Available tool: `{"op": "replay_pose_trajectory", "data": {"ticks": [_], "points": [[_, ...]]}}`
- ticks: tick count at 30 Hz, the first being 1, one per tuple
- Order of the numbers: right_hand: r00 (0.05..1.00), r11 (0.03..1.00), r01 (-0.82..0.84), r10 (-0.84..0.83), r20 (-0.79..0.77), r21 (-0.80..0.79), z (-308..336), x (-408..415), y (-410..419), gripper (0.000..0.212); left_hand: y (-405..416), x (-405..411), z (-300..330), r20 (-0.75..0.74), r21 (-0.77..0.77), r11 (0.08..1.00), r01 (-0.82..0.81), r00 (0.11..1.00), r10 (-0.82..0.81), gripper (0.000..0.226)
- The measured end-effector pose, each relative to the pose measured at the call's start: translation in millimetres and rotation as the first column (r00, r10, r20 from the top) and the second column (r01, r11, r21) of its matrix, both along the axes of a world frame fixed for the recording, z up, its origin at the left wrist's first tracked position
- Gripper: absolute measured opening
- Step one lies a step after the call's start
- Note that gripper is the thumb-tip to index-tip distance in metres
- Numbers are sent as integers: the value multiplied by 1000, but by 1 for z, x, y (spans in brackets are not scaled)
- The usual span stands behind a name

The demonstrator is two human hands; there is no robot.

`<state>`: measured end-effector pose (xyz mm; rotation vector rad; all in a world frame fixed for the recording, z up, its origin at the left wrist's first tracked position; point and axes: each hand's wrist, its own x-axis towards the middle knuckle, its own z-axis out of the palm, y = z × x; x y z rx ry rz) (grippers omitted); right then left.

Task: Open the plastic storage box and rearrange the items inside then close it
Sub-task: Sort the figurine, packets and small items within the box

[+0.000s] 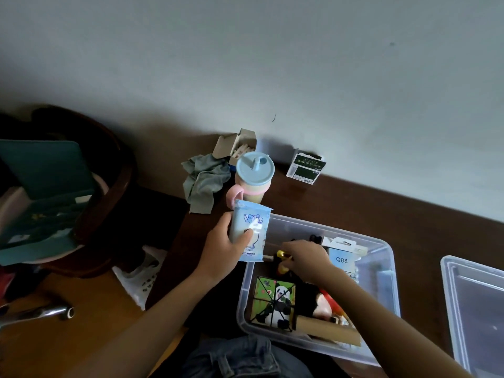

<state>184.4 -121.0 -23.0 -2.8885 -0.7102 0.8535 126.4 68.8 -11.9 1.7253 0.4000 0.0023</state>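
**Wipes lifted out, other hand among the contents**

Dark brown wood makes up the tabletop [354, 203], which meets a plain pale grey wall [245, 64] at its far edge. On the table sits the clear plastic storage box [387, 257], open, with its clear plastic lid [474, 304] lying well apart to the right.

The left hand [221, 255] grips a soft pale blue packet of wet wipes [251, 230], thumb across its front, holding it upright just over the box's left rim. The right hand [305, 257] reaches inside the box, fingers curled round a small yellow and black item [281, 256] that is too hidden to name.

Also in the box lie a glossy square panda picture puzzle [275, 301], a white card box printed Q88 [342, 259] and a flat brown cardboard piece [327, 328].

Behind the box stand a beige cup with a round blue lid and pink handle [252, 175], a crumpled grey-green cloth [204, 178], an open cardboard carton [237, 144] and a small green and white carton [306, 167]. A dark wooden chair [114, 173] stands at the left.
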Motion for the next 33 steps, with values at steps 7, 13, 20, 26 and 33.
{"op": "replay_pose_trajectory", "data": {"ticks": [7, 13, 20, 26, 33], "points": [[998, 998, 48, -50, 33, 50, 21, -6, -26, 20, -17, 6, 8, 8, 113, 993, 27, 1000, -28, 29], [958, 855, 283, -269, -96, 435, 51, -8, -58, 8, -25, 1, 9, 47, 0, 1000, -16, 999, 16, 27], [939, 826, 325, -222, -264, 460, 57, -19, -104, 17, -39, 0, 6, 64, -121, 984, -129, 988, 138, 24], [949, 938, 179, -86, -302, 296, 37, -44, -108, 21, -39, 0, 1, 44, -159, 973, -167, 983, 176, 19], [997, 992, 46, -38, -70, 115, 62, -30, -94, 26, -29, -8, -1, -19, -182, 955, -234, 972, 234, 12]]}}
